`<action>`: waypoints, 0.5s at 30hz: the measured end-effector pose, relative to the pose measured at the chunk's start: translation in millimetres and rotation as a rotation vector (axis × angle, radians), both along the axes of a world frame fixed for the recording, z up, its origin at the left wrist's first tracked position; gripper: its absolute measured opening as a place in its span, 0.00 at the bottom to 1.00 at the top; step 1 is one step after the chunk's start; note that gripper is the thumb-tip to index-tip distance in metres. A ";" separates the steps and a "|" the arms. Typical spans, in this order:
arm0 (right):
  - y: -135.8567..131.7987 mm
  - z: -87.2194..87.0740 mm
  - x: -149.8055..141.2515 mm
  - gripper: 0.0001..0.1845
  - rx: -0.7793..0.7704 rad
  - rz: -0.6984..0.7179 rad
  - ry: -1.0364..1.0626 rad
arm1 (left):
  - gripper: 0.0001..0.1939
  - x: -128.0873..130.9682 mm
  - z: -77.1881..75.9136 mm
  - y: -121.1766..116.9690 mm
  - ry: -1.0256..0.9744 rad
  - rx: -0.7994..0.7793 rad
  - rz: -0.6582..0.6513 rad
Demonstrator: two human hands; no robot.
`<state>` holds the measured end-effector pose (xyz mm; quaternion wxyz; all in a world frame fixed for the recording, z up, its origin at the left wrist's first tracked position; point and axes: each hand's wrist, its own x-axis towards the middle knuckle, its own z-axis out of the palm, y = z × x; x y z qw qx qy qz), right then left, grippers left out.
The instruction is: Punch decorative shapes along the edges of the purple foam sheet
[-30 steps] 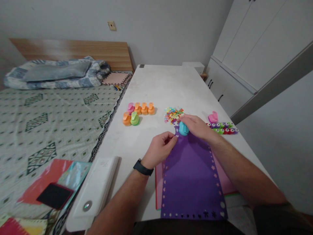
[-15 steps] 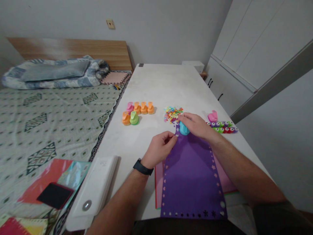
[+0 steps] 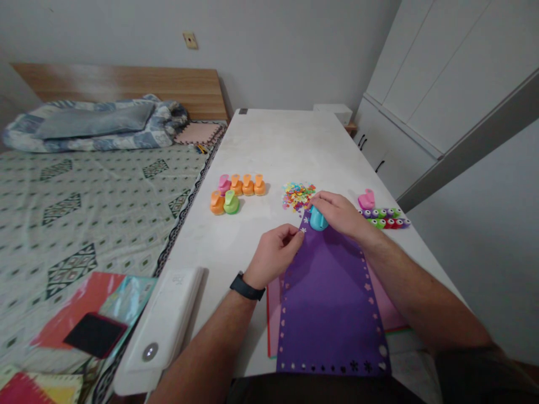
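A purple sheet (image 3: 330, 297) with small shaped holes along its edges lies lengthwise in front of me. My left hand (image 3: 278, 249) pinches its left edge near the far end, thumb against forefinger. At the far edge sits a blue craft punch (image 3: 319, 219), and my right hand (image 3: 337, 212) is closed over its top and right side. Flower-shaped holes show in the sheet just left of the punch. Beyond it lies a heap of colourful paper cut-outs (image 3: 298, 196). Pink sheets (image 3: 274, 320) stick out from under the purple one.
Several orange craft punches (image 3: 247, 186), with a green punch (image 3: 231, 202) and a pink one, stand at left. Another pink punch (image 3: 366, 199) is at right behind rows of small coloured punches (image 3: 385, 219). A white device (image 3: 162, 325) lies along the table's left edge, beside the bed.
The blue punch and my right hand have shifted slightly right along the far edge. My left hand keeps its pinch on the sheet. The view has tilted a little.
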<state>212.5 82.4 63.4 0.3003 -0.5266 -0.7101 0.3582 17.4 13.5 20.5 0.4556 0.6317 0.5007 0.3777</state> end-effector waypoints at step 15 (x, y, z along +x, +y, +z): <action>0.1 -0.3 -0.3 0.19 0.014 0.011 -0.016 | 0.17 -0.7 -1.3 -1.0 0.041 0.025 0.005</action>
